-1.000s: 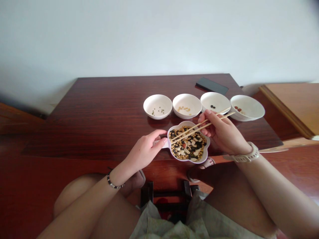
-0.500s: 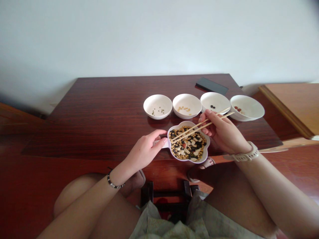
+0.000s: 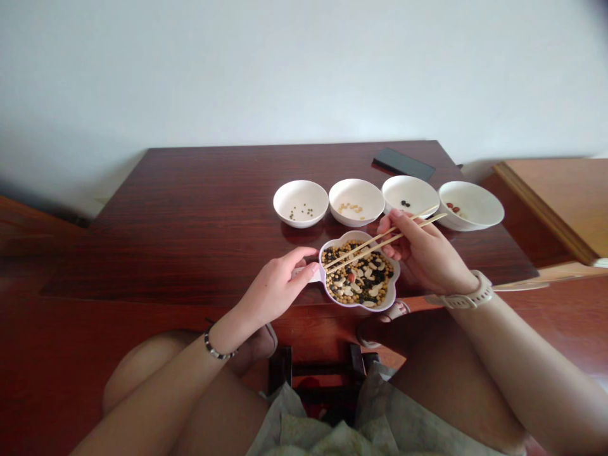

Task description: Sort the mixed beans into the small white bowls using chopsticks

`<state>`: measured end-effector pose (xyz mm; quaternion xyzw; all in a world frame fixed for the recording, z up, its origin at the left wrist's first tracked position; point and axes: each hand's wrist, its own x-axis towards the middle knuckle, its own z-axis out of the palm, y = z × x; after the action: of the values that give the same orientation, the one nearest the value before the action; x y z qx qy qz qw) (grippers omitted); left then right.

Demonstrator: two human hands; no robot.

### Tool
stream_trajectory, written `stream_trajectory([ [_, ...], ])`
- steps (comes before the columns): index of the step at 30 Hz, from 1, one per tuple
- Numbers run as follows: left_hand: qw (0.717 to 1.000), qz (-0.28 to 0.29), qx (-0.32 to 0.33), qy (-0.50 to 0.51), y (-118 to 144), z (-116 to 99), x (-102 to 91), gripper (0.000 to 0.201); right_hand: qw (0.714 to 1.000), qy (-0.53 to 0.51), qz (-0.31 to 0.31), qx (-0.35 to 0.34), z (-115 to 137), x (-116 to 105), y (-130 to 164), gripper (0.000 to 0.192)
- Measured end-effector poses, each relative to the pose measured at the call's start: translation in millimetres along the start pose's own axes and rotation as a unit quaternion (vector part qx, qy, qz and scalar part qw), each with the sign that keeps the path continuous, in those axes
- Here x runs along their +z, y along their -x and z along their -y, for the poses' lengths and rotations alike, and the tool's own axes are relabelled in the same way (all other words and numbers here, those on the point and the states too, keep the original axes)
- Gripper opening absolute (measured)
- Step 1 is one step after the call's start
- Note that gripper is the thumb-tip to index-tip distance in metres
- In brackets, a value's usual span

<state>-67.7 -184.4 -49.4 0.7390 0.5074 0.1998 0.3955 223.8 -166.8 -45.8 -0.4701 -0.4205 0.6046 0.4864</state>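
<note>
Pale wooden chopsticks [image 3: 380, 242], one pair, slant from the closed right hand [image 3: 425, 253] down-left, tips in the mixed beans of the flower-shaped dish [image 3: 360, 273] at the bench [image 3: 199, 215] edge. The left hand [image 3: 278, 288] pinches the dish's left rim. Four white bowls [image 3: 356, 201] line up just beyond, nearer the right hand.

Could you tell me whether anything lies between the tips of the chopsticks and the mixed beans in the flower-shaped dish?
Nothing visible does. The right hand holds the pale wooden chopsticks with their tips over the mixed beans in the white flower-shaped dish, whose handle the left hand steadies. The four round white bowls sit behind the dish.
</note>
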Motion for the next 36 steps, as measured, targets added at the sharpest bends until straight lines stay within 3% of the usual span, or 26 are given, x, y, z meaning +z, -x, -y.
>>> stream_trajectory([
  [15, 1.000, -0.001, 0.003, 0.002, 0.3, -1.0, -0.9, 0.042, 1.000, 0.008, 0.004, -0.005, 0.8, -0.7, 0.2, 0.036],
  [30, 1.000, 0.002, 0.004, 0.000, 0.2, -0.7, -1.1, 0.042, 0.997, -0.020, -0.056, -0.056, 4.2, 3.0, -1.5, 0.034],
  [36, 1.000, 0.000, 0.006, 0.000, 0.2, -1.8, -0.9, 0.042, 0.998, -0.020, -0.056, -0.029, 1.3, 5.1, -1.1, 0.032],
])
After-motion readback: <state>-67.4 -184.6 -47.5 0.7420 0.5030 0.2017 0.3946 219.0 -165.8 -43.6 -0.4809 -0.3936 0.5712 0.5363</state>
